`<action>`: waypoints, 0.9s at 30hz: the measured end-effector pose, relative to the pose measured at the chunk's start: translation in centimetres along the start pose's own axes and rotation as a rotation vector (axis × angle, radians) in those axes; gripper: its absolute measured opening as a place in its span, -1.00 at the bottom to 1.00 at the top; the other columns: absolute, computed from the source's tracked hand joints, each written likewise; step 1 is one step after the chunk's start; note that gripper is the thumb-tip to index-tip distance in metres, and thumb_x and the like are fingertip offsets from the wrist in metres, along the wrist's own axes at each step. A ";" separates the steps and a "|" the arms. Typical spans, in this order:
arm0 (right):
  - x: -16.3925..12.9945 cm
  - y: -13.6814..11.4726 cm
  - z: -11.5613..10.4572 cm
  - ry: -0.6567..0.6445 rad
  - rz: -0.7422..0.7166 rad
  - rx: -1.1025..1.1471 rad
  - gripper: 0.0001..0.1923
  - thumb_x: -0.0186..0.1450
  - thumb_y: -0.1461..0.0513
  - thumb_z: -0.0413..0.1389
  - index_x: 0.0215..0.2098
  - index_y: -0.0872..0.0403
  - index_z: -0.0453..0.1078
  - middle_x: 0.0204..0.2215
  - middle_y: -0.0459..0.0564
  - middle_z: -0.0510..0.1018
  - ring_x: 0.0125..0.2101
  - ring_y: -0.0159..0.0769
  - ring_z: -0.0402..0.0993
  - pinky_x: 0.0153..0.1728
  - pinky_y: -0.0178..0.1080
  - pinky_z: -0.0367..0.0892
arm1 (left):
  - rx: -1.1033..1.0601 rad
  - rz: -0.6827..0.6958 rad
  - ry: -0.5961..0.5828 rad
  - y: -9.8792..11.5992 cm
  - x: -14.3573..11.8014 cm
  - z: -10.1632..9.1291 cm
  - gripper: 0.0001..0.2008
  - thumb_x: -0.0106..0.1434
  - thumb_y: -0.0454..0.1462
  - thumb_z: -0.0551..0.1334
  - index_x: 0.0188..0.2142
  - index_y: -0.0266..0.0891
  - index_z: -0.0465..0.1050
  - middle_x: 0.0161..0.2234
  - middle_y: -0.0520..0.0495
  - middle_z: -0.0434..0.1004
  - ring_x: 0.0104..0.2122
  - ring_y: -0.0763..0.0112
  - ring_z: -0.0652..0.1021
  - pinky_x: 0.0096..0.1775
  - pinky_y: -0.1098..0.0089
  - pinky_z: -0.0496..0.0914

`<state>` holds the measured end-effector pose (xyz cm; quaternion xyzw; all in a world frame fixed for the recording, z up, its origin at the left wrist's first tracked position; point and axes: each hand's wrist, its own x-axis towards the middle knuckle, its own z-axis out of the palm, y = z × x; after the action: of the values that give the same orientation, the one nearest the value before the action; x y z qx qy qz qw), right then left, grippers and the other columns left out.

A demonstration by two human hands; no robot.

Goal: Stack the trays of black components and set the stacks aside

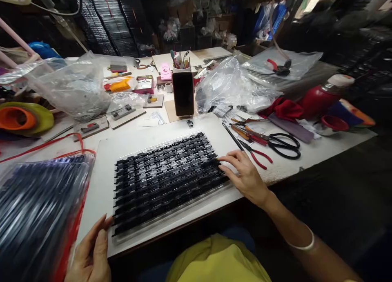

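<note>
A clear tray [137, 229] holds several rows of black plastic strips [165, 167] with small pale marks, lying on a white board on the table. At the tray's right edge, my right hand [243, 177] pinches the end of one black strip between thumb and forefinger. My left hand [93, 251] is at the near left corner, its fingertips by the tray's edge, thumb and fingers apart, holding nothing. To the left lies a stack of dark strips in clear plastic wrap [39, 208], with red edging.
A phone [183, 94] stands upright behind the tray. Pliers [254, 153] and black-handled scissors [283, 145] lie to the right. Plastic bags [235, 86], a pen cup [181, 63] and a red bottle [318, 96] crowd the back. The table's front edge runs close below the tray.
</note>
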<state>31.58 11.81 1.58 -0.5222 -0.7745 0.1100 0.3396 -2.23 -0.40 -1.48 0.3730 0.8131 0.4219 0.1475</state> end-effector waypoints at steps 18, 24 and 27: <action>0.9 2.5 -0.4 -0.110 -0.066 0.322 -0.89 0.31 0.30 0.04 -0.25 0.07 0.40 -0.34 -0.01 0.39 -0.32 -0.32 0.38 -0.33 -0.25 0.34 | 0.150 0.047 0.006 1.4 -0.5 0.1 -0.48 0.15 0.02 0.11 -0.07 -0.29 0.47 -0.06 -0.20 0.49 0.02 0.05 0.42 0.13 0.11 0.19; 0.4 2.7 -0.2 -0.112 -0.159 0.207 -0.86 0.33 0.31 -0.02 -0.24 0.07 0.38 -0.33 0.02 0.41 -0.31 -0.29 0.38 -0.28 -0.18 0.37 | 0.128 0.035 -0.004 1.2 -0.6 0.1 -0.47 0.15 0.04 0.12 -0.04 -0.27 0.45 -0.03 -0.19 0.46 0.04 0.04 0.40 0.15 0.12 0.16; -0.2 3.0 -0.4 -0.137 -0.151 0.154 -0.81 0.35 0.31 -0.06 -0.19 0.05 0.38 -0.31 0.05 0.43 -0.28 -0.25 0.39 -0.24 -0.14 0.39 | 0.140 0.026 0.007 0.9 -0.6 0.2 -0.48 0.16 0.04 0.12 -0.03 -0.23 0.45 -0.01 -0.17 0.46 0.04 0.03 0.40 0.15 0.11 0.16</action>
<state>34.12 12.87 0.23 -0.4259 -0.8223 0.1785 0.3324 -1.31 -0.37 -0.86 0.3916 0.8362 0.3671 0.1128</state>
